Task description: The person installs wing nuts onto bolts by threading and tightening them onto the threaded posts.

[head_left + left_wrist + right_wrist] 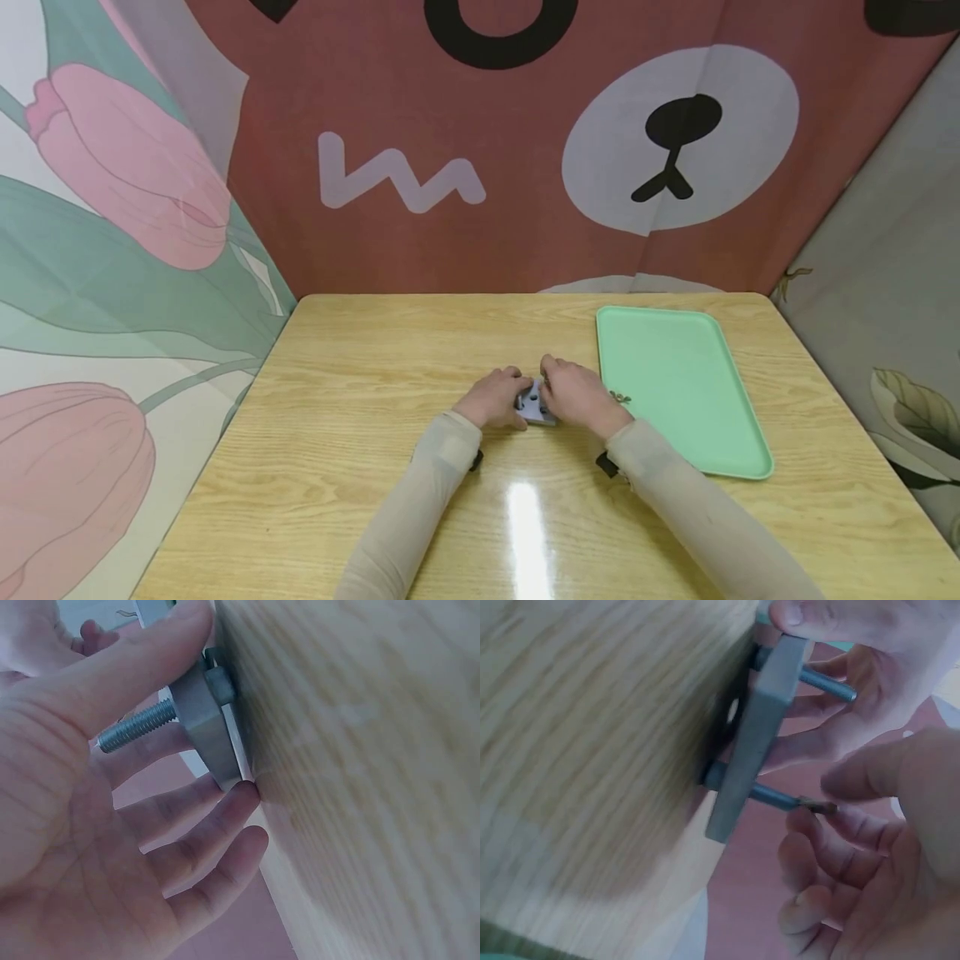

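Observation:
A grey metal plate (534, 412) with holes lies between both hands near the table's middle. The left hand (495, 400) grips its edge, thumb on one side and fingertips at the other. Threaded bolts stick out of the plate; one bolt (139, 726) shows beside the left palm in the left wrist view. In the right wrist view, the right hand (870, 862) pinches a small brass-coloured piece (817, 805) at the tip of another bolt (772, 796). Whether that piece is threaded on, I cannot tell.
A green tray (682, 392) lies right of the hands on the wooden table (337, 433). Several small brass-coloured pieces (619, 397) sit at its left side, close to the right wrist. A patterned curtain (412, 250) stands behind the table.

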The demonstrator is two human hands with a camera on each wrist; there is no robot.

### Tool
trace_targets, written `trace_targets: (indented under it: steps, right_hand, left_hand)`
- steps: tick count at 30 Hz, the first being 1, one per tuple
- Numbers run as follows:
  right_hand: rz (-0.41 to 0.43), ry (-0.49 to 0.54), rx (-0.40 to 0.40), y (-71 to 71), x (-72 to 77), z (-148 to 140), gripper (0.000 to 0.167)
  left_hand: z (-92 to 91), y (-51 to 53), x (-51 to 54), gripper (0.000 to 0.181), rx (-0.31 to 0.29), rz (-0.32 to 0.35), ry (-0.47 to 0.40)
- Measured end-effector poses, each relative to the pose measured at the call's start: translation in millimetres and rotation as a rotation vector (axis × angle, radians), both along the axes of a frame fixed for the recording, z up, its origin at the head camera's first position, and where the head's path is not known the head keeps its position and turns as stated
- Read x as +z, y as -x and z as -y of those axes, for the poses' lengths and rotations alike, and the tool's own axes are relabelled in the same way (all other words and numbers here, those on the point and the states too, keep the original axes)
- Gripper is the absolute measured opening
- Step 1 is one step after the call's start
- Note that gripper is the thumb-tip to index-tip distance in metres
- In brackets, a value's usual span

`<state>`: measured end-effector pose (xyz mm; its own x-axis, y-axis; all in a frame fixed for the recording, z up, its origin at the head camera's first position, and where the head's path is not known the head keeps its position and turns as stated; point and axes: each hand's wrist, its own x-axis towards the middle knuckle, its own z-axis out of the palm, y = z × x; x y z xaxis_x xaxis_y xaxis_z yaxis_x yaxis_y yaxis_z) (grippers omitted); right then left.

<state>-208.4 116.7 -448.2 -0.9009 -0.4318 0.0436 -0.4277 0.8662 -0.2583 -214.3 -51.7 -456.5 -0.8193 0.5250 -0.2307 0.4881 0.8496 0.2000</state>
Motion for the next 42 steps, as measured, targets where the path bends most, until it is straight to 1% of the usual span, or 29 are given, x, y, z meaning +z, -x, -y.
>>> trace_targets:
  steps: [4, 6, 8, 12, 16, 20, 23, 26, 31, 34, 38, 42]
  right_hand:
    - [-0.014, -0.009, 0.026, -1.6, 3.1, 1.7, 0.016]
    - [-0.033, -0.03, 0.034, -1.5, 3.8, 1.9, 0.017]
    - [-0.055, -0.056, 0.042, -1.1, 3.8, 1.4, 0.015]
    - [-0.073, -0.092, 0.044, -0.4, 2.2, -0.4, 0.011]
    - [-0.081, -0.084, 0.028, 1.1, 0.2, -1.3, 0.01]
    - [-0.09, -0.087, -0.009, 2.4, -0.8, -1.3, 0.017]
    - [-0.077, -0.085, -0.032, 2.3, -1.9, -1.6, 0.021]
    - [-0.072, -0.055, -0.025, 2.2, -3.0, -1.7, 0.021]
    - [-0.075, 0.021, 0.008, 2.9, -5.3, -1.8, 0.016]
    - [-0.049, 0.053, 0.02, 1.9, -4.3, -1.9, 0.012]
    - [-0.018, 0.033, 0.04, -0.9, -1.4, -1.7, 0.014]
    - [-0.047, -0.014, 0.056, -0.2, -0.1, -2.1, 0.016]
  left_hand:
    - [0.4, 0.5, 0.4, 0.077, -0.001, -0.008, -0.003]
    - [0.5, 0.9, -0.1, 0.077, -0.005, -0.016, 0.001]
    - [0.5, 1.1, -0.8, 0.077, -0.009, -0.02, 0.002]
    - [0.6, 0.8, -3.0, 0.078, -0.013, -0.023, 0.004]
    - [0.2, 0.1, -3.1, 0.078, -0.007, -0.024, 0.002]
    - [-0.1, -0.6, -1.9, 0.077, -0.001, -0.019, -0.005]
    - [0.1, -1.3, -1.0, 0.077, -0.001, -0.015, -0.009]
    - [0.5, -1.3, -0.5, 0.077, 0.002, -0.012, -0.013]
    - [0.8, -1.2, 0.2, 0.078, 0.011, -0.004, -0.019]
    - [0.7, -1.5, 0.5, 0.077, 0.01, -0.001, -0.016]
    - [0.5, -1.6, -0.2, 0.077, 0.005, 0.002, -0.01]
    - [-0.2, -0.8, -0.1, 0.077, 0.001, 0.0, -0.005]
